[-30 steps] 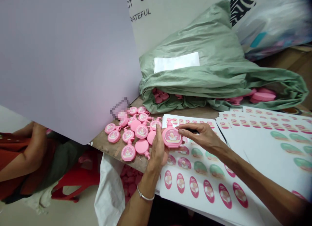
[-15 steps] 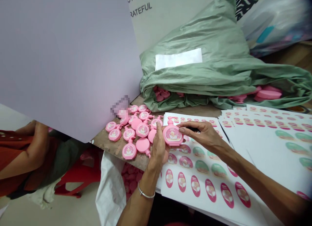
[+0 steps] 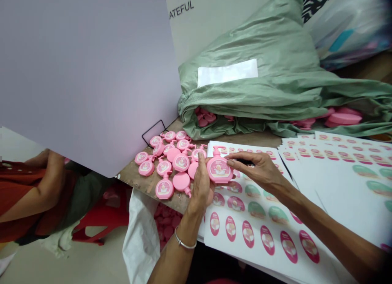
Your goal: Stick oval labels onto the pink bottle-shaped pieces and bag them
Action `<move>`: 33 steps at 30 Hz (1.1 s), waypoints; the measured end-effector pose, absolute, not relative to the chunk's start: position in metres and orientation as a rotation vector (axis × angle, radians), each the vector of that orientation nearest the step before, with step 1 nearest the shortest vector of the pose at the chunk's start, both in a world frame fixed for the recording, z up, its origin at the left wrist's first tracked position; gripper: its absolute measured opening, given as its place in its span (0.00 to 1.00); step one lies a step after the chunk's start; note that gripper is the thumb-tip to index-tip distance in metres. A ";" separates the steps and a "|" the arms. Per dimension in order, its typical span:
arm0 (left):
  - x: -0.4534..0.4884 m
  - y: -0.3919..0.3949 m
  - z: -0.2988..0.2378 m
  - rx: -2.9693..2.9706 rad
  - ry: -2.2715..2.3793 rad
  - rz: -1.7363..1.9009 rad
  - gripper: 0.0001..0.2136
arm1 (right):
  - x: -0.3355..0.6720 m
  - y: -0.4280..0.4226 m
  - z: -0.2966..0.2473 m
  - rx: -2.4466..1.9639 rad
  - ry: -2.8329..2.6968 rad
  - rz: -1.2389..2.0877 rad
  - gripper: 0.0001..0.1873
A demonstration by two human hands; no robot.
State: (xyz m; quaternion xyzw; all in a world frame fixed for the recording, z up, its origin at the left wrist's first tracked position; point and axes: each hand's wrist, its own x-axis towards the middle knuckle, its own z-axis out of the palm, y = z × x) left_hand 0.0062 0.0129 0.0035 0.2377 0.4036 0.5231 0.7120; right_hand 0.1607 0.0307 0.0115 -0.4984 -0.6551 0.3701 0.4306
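Note:
My left hand (image 3: 200,188) is closed around a small pink pump bottle (image 3: 219,176), held upright above the sticker sheets. An oval label with a pink picture covers the bottle's front face. My right hand (image 3: 259,165) comes in from the right, its thumb and index finger closed on the bottle's right edge beside the label; whether they grip the label's rim as well I cannot make out. Beneath both hands lies a white sticker sheet (image 3: 226,245) printed with pink ovals and green shapes. Left of my hands, several pink pump bottles (image 3: 180,163) lie on the table, many of them labelled.
Behind stands a green sack (image 3: 245,96) with pink pieces at its opening. More sticker sheets (image 3: 330,174) spread to the right. A grey panel (image 3: 92,84) rises on the left, beside a person's arm (image 3: 45,190) and a red stool (image 3: 101,218). A white sack (image 3: 139,235) hangs below the table edge.
The whole view has shifted slightly, so things sit a little further right. Both hands keep the same hold on the pump bottle, with the right fingers still at its edge.

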 end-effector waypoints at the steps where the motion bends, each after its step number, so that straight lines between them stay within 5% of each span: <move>1: 0.006 0.013 0.004 0.527 0.900 1.163 0.26 | 0.161 0.031 0.012 -1.239 -1.634 0.923 0.17; 18: 0.002 0.010 -0.006 0.809 0.997 1.192 0.26 | 0.165 0.031 0.012 -1.309 -1.804 0.659 0.17; 21: 0.004 0.009 -0.009 0.860 1.124 1.238 0.27 | 0.157 0.026 0.010 -1.440 -1.757 0.319 0.23; 26: 0.010 -0.001 -0.006 1.024 1.387 1.337 0.16 | 0.139 0.021 -0.006 -1.422 -1.647 0.504 0.36; 33: -0.099 -0.004 -0.003 0.999 1.593 1.544 0.19 | 0.165 0.018 -0.036 -1.595 -1.654 0.614 0.20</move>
